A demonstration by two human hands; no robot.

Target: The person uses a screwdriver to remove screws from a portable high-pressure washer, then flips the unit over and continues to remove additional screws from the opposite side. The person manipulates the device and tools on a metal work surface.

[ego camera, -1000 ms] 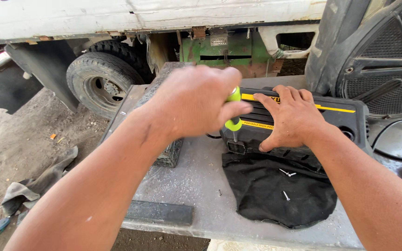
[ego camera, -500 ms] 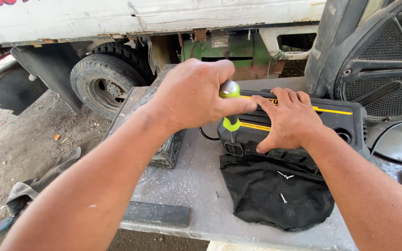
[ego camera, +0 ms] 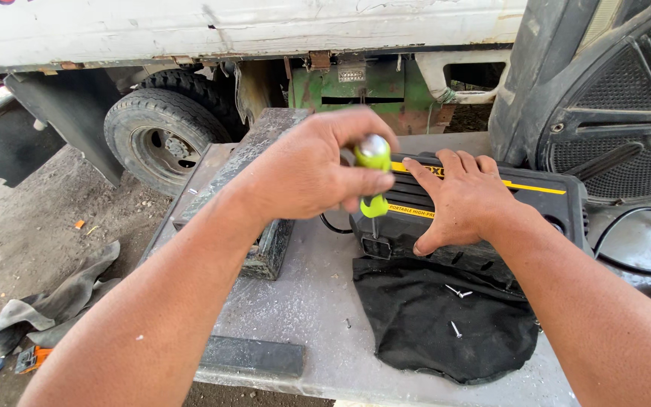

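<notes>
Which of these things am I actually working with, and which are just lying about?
In use: green-handled screwdriver in left hand; black-and-yellow device case under right hand; loose screws on black cloth.

Lying about: weathered wooden block, dark flat bar, grey rag, truck tyre.

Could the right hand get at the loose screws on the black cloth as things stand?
Probably yes. The right hand lies flat on the black box, and the screws sit bare on the cloth just below it, with nothing over them. It would have to let go of the box.

Yellow label stripe (ego camera: 525, 183) along the black device's top, partly under the right hand (ego camera: 465, 200).
</notes>
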